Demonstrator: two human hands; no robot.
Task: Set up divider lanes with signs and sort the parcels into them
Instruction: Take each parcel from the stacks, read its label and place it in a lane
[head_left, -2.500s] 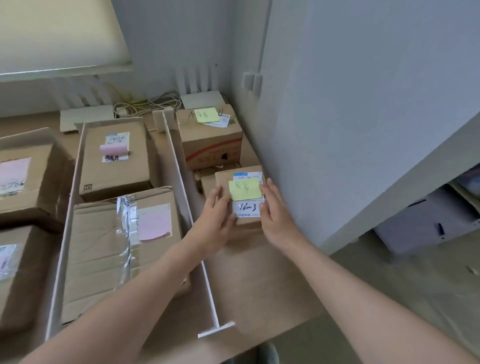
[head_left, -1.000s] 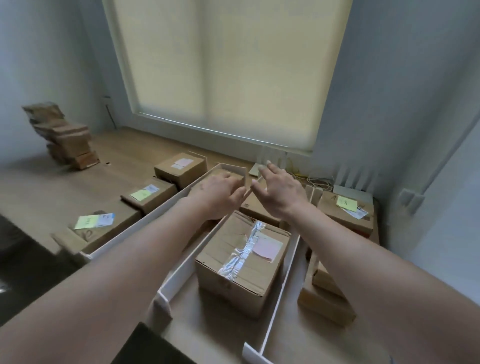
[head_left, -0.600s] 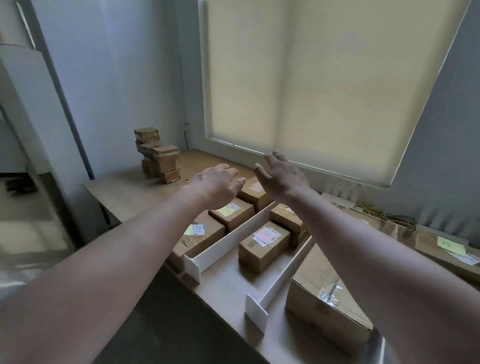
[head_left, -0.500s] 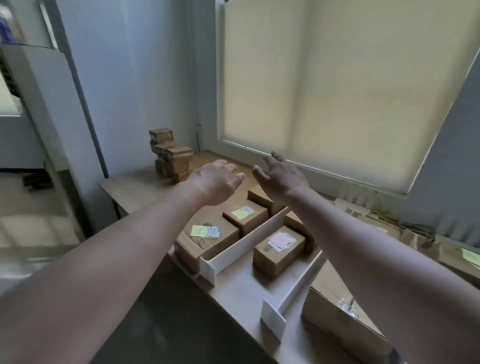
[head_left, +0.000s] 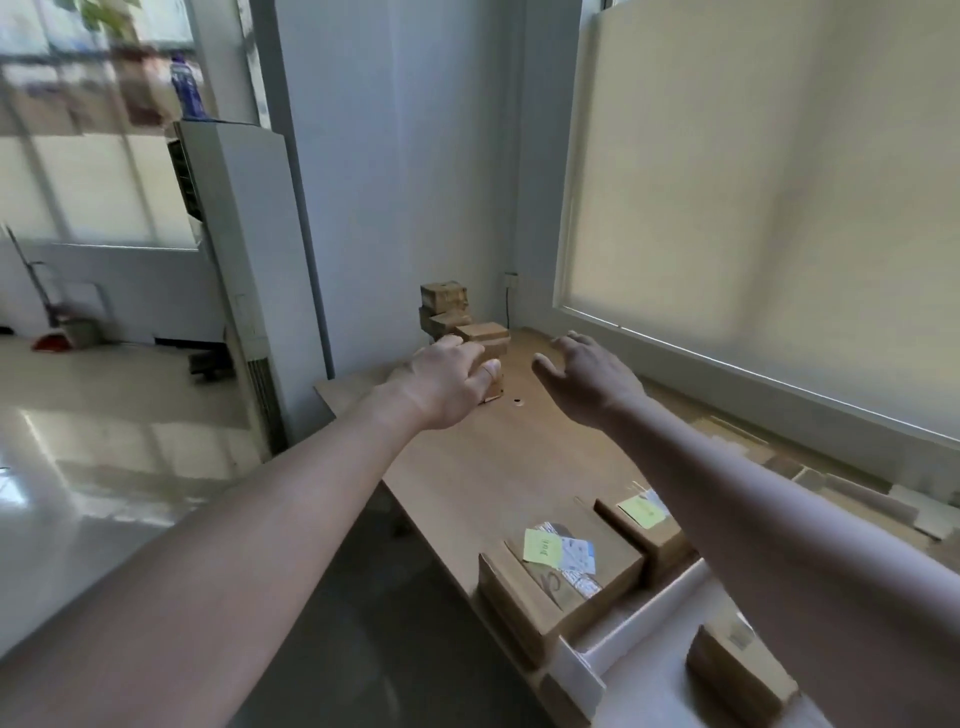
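Nearest the camera, at the lower right, a white foam-board divider (head_left: 618, 644) stands on the long light wooden table (head_left: 498, 467), and to its left lie two brown cardboard parcels, one bearing a yellow-green sticky note beside a white shipping label (head_left: 566, 577) and a second one with a yellow-green note (head_left: 644, 525) just behind it; another brown cardboard parcel (head_left: 737, 675) sits on the divider's right side. Beyond a bare stretch of tabletop, both arms reach forward. The left hand (head_left: 449, 382) hangs with fingers loosely bent and grips nothing, in front of the bottom of a stack of small brown cardboard boxes (head_left: 457, 322) in the far corner by the wall; whether it touches the stack I cannot tell. The right hand (head_left: 584, 376) is spread and empty, just right of the stack. The step in hand appears to be fetching the next unsorted parcel. The next move likely calls for closing both hands on one box without toppling the uneven pile, then reading its label to choose a lane.
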